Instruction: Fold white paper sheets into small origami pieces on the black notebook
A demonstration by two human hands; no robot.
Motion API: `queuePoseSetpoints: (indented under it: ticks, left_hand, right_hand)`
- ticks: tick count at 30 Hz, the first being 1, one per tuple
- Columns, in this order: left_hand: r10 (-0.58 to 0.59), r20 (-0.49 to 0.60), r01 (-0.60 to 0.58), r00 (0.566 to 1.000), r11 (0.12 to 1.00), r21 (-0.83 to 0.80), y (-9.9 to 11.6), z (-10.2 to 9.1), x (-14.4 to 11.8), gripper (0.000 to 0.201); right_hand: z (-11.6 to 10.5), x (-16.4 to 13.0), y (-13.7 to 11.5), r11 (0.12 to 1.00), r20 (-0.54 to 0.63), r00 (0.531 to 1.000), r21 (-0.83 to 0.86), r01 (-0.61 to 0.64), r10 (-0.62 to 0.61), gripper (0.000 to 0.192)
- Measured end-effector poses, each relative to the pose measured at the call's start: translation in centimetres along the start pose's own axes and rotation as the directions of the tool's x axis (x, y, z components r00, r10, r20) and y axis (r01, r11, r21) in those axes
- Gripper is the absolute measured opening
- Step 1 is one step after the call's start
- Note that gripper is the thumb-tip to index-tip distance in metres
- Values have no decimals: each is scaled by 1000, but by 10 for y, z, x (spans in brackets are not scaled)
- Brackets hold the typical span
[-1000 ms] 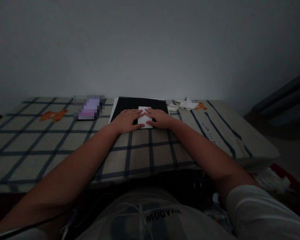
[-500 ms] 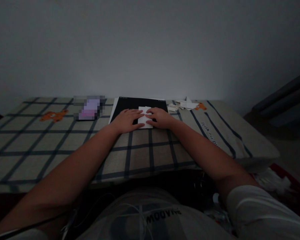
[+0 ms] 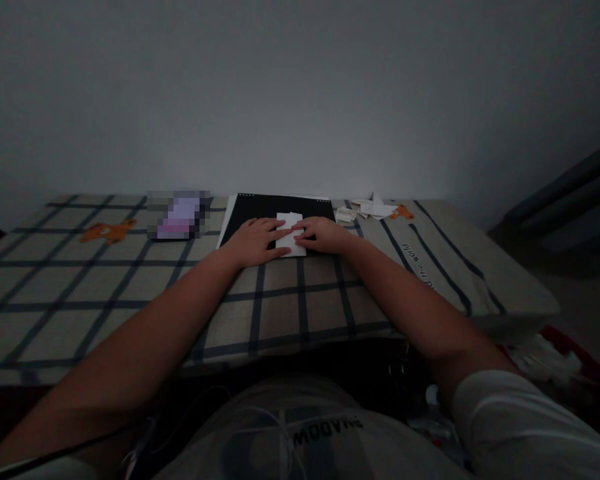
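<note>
A small folded piece of white paper (image 3: 289,239) lies on the near part of a black spiral-holed pad (image 3: 270,205). My left hand (image 3: 256,241) rests on its left side, fingers stretched out flat and the thumb on the paper's lower part. From the right, my right hand (image 3: 325,235) touches the paper with its fingertips. Its fingers are extended, with the thumb close beneath the index finger. The fingertips of both hands nearly meet over the middle of the paper. Part of the pad is hidden under my hands.
The table wears a checked cloth (image 3: 280,313) with printed bears. A phone (image 3: 180,217), partly blurred out, lies to the left. Folded white paper shapes (image 3: 375,208) and a small paper piece (image 3: 346,215) lie right of the pad. A wall (image 3: 300,100) rises behind the table.
My right hand's thumb has moved up the paper, closer to its index finger, and the hand has shifted slightly. My left hand and the paper stay nearly in place.
</note>
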State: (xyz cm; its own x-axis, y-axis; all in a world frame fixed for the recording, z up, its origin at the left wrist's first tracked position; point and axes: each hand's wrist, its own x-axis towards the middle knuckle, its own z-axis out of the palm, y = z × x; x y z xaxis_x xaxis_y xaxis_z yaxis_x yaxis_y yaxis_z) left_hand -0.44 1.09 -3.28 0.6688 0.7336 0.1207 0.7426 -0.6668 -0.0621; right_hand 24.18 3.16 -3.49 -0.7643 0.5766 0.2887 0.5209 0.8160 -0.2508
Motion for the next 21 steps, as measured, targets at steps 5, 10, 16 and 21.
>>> queuePoseSetpoints:
  ticks: [5,10,16,21]
  left_hand:
    - [-31,21,31,999,1000,-6,4,-5,0,62]
    - [-40,16,40,999,999,-7,6,-7,-2,61]
    - [-48,-13,47,999,999,-21,3,-5,-3,69]
    - [-47,-40,45,998,998,-49,2,-6,-4,73]
  right_hand:
    - [-4,0,4,998,-13,1000,56,4,-3,11]
    - [-5,-1,3,996,5,1000,91,1,-2,12]
    - [-3,-1,-7,999,3,999,4,-45,45,36]
    - [-7,-2,-15,997,13,998,-49,-67,68,40]
